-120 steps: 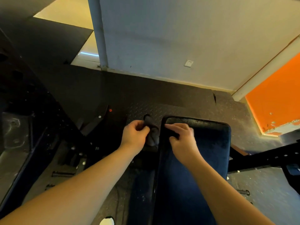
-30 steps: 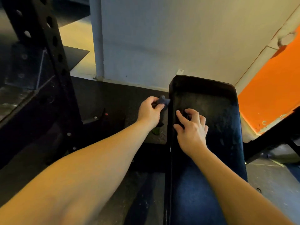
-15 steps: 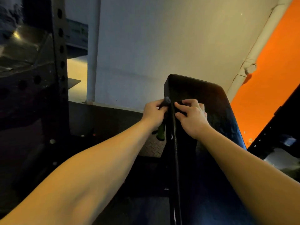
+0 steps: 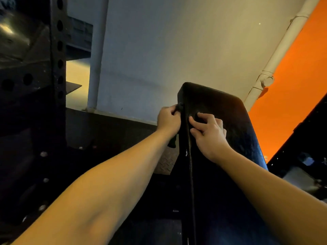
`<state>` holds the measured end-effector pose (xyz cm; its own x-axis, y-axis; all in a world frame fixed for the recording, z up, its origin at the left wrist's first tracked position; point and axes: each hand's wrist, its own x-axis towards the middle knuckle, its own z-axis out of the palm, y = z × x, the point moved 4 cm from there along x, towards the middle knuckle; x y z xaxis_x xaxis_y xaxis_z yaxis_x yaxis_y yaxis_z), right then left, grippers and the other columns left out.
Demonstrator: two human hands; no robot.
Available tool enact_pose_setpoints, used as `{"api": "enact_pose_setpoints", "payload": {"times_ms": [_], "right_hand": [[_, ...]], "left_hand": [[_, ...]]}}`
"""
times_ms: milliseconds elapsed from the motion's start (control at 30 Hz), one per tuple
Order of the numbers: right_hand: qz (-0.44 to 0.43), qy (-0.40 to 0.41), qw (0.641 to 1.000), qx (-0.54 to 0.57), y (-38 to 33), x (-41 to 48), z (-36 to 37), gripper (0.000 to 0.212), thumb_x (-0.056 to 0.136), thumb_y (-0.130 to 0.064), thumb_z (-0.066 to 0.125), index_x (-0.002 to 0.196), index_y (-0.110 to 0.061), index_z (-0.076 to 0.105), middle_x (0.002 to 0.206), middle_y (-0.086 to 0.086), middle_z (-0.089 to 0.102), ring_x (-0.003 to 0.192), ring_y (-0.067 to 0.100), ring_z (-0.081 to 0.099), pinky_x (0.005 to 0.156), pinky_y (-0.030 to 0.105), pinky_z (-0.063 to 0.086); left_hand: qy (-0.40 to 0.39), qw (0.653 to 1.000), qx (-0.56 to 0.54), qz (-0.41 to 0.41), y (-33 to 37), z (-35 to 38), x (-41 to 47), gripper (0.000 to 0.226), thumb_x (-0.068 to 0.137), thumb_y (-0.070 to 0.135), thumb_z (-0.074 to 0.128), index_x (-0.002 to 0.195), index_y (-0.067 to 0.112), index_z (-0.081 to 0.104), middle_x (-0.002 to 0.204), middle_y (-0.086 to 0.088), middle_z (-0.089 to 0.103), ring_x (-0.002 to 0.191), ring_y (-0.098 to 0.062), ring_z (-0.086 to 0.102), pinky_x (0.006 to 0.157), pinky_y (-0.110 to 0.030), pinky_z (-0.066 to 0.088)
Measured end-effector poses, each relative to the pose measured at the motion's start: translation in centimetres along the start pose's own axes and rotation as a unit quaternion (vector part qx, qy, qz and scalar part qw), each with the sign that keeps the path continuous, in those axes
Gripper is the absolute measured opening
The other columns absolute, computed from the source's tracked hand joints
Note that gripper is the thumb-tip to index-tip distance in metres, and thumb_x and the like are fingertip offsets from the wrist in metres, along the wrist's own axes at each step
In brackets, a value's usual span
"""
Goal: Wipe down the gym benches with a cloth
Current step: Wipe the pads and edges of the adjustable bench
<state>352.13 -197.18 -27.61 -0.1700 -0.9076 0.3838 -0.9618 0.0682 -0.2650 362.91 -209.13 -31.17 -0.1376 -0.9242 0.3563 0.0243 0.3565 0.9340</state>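
Gripping the dark cloth (image 4: pixel 179 106) in curled fingers, the left hand (image 4: pixel 168 120) sits against the left side edge of the padded surface (image 4: pixel 233 110), close to its far end. A bit of cloth shows above the knuckles and a tail hangs below the wrist. The bulk is therefore judged to be bunched in the palm and pressed to the side wall of the pad. This hold suits the narrow vertical edge, which a flat palm would cover poorly.

The right hand (image 4: pixel 209 135) lies on top of the pad just beside the same edge, fingers bent, thumb and forefinger directed toward the left hand. The two hands are near each other, parted only by the corner seam of the pad. Whether the right hand pinches part of the cloth or merely braces on the vinyl cannot be told, as black cloth on black pad gives no contrast. Bracing is the likelier purpose: it would steady the pad against the sideways push.

The pad rises away at an incline, rounded end uppermost. Step in hand, as judged: wiping the edge near the top end. How much of the pad is already wiped cannot be read from its sheen.

A black perforated rack upright (image 4: pixel 57 68) stands to the left. Behind are a pale wall (image 4: pixel 177 41), a white pipe (image 4: pixel 276 55) and an orange wall (image 4: pixel 297 89). Tread-plate floor matting (image 4: pixel 164 164) shows below the left wrist.
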Motion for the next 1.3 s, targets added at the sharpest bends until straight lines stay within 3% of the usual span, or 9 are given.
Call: {"api": "enact_pose_setpoints", "payload": {"times_ms": [67, 133, 233, 367, 500, 767, 900, 1167, 1300], "right_hand": [[0.0, -0.005, 1.0, 0.008, 0.0, 0.1, 0.0, 0.04, 0.106, -0.033, 0.05, 0.145, -0.04, 0.052, 0.156, -0.014, 0.03, 0.145, 0.017, 0.013, 0.12, 0.044, 0.01], [0.001, -0.006, 1.0, 0.013, 0.1, 0.1, 0.1, 0.04, 0.106, -0.032, 0.05, 0.145, -0.04, 0.053, 0.155, -0.014, 0.03, 0.144, 0.017, 0.013, 0.119, 0.045, 0.01], [0.0, -0.004, 1.0, 0.016, 0.1, 0.1, 0.1, 0.04, 0.106, -0.032, 0.05, 0.145, -0.04, 0.053, 0.155, -0.014, 0.03, 0.143, 0.018, 0.014, 0.119, 0.046, 0.011], [0.004, -0.007, 1.0, 0.011, 0.0, 0.2, 0.3, 0.041, 0.106, -0.032, 0.05, 0.146, -0.041, 0.051, 0.155, -0.013, 0.029, 0.144, 0.018, 0.012, 0.119, 0.046, 0.01], [-0.002, 0.0, 1.0, 0.007, 0.0, 0.2, 0.3, 0.041, 0.106, -0.031, 0.05, 0.145, -0.041, 0.051, 0.155, -0.013, 0.029, 0.143, 0.017, 0.012, 0.119, 0.046, 0.01], [-0.003, -0.005, 1.0, -0.014, -0.1, 0.5, 0.2, 0.042, 0.106, -0.032, 0.049, 0.146, -0.043, 0.05, 0.155, -0.013, 0.029, 0.144, 0.019, 0.013, 0.119, 0.047, 0.01], [-0.001, 0.011, 1.0, -0.014, -0.1, 0.3, 0.3, 0.041, 0.106, -0.033, 0.049, 0.145, -0.042, 0.052, 0.154, -0.012, 0.031, 0.143, 0.019, 0.015, 0.118, 0.045, 0.012], [-0.001, 0.015, 1.0, 0.016, -0.5, -1.7, -0.3, 0.039, 0.104, -0.03, 0.054, 0.142, -0.038, 0.056, 0.157, -0.012, 0.032, 0.146, 0.016, 0.014, 0.12, 0.047, 0.009], [-0.002, 0.015, 1.0, 0.006, -0.2, -3.0, 0.3, 0.038, 0.103, -0.031, 0.055, 0.14, -0.04, 0.058, 0.157, -0.015, 0.032, 0.145, 0.016, 0.015, 0.12, 0.048, 0.011]], "left_hand": [[-0.024, 0.998, -0.054, -0.035, -0.7, -0.2, -0.4, 0.039, 0.103, 0.032, 0.05, 0.089, 0.003, 0.072, 0.083, -0.011, 0.069, 0.08, -0.022, 0.067, 0.073, -0.034, 0.051], [-0.039, 0.994, -0.08, -0.062, -1.2, -0.5, -0.4, 0.035, 0.103, 0.036, 0.053, 0.09, 0.01, 0.074, 0.09, -0.008, 0.072, 0.087, -0.02, 0.069, 0.075, -0.032, 0.052], [-0.034, 0.995, -0.078, -0.048, -1.3, -0.8, -0.4, 0.015, 0.099, 0.024, 0.064, 0.106, 0.02, 0.077, 0.099, 0.002, 0.075, 0.096, -0.017, 0.071, 0.077, -0.024, 0.054], [-0.076, 0.991, -0.105, -0.042, -1.3, -1.0, -1.6, 0.02, 0.099, 0.014, 0.063, 0.113, 0.022, 0.076, 0.101, 0.0, 0.077, 0.095, -0.016, 0.075, 0.082, -0.03, 0.061], [-0.115, 0.988, -0.096, -0.026, -2.2, -1.3, -5.7, 0.027, 0.098, 0.005, 0.063, 0.112, 0.023, 0.076, 0.103, 0.003, 0.077, 0.097, -0.008, 0.073, 0.084, -0.019, 0.056], [-0.005, 1.0, -0.021, 0.017, -0.5, -0.3, -0.8, 0.017, 0.1, 0.017, 0.06, 0.113, 0.024, 0.068, 0.111, 0.005, 0.067, 0.103, -0.011, 0.064, 0.092, -0.036, 0.056], [-0.033, 0.999, -0.014, 0.027, -1.8, -0.1, -1.3, 0.019, 0.101, 0.025, 0.057, 0.115, 0.034, 0.066, 0.119, 0.003, 0.062, 0.107, -0.015, 0.065, 0.094, -0.044, 0.058], [-0.083, 0.996, -0.033, 0.0, -1.6, -1.6, -10.1, 0.04, 0.095, 0.008, 0.067, 0.094, 0.049, 0.068, 0.109, 0.006, 0.067, 0.102, -0.006, 0.066, 0.101, -0.031, 0.052], [-0.044, 0.998, -0.045, 0.008, -0.8, -1.3, -6.9, 0.027, 0.096, 0.011, 0.066, 0.099, 0.036, 0.076, 0.103, 0.005, 0.073, 0.097, -0.011, 0.07, 0.095, -0.041, 0.058]]}}
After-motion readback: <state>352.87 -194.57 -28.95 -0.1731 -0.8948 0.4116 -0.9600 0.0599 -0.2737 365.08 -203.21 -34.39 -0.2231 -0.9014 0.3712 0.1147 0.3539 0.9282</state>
